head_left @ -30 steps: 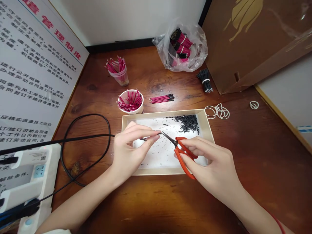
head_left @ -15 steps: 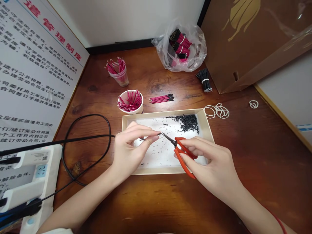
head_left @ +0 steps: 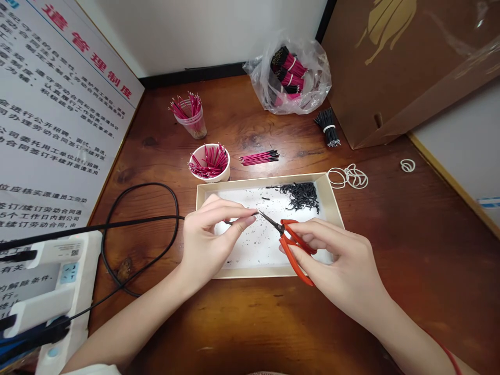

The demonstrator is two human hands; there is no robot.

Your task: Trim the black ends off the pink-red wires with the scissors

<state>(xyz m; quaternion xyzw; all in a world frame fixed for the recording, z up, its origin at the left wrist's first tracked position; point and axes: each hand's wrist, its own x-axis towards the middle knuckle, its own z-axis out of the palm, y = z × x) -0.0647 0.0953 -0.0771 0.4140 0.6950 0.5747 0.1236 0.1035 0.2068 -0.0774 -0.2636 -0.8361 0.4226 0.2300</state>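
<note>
Above the shallow box (head_left: pixel 250 273), my left hand (head_left: pixel 209 242) pinches a thin black wire (head_left: pixel 227 222) between thumb and fingertips. Most of that wire is covered by the fingers; a short end shows at the fingertips. My right hand (head_left: pixel 344 260) grips a pair of small scissors (head_left: pixel 282 228) with orange-red handles. Their narrow dark tips meet the wire's end right at my left fingertips; whether the blades are closed on it is too small to tell. In the box lie a heap of short black pieces (head_left: pixel 302 197) and scattered tiny dark bits.
Behind the box stand a paper cup (head_left: pixel 222 176) and a plastic cup (head_left: pixel 197 127) of pink wires. Pink-and-black wires (head_left: pixel 260 157), a black wire bundle (head_left: pixel 327 127), a plastic bag (head_left: pixel 316 78) and white rubber bands (head_left: pixel 355 177) lie around. A cable (head_left: pixel 175 195) loops left, beside a power strip (head_left: pixel 84 276).
The view has shifted very slightly. Both hands, the wire and the scissors hold nearly the same position as before.
</note>
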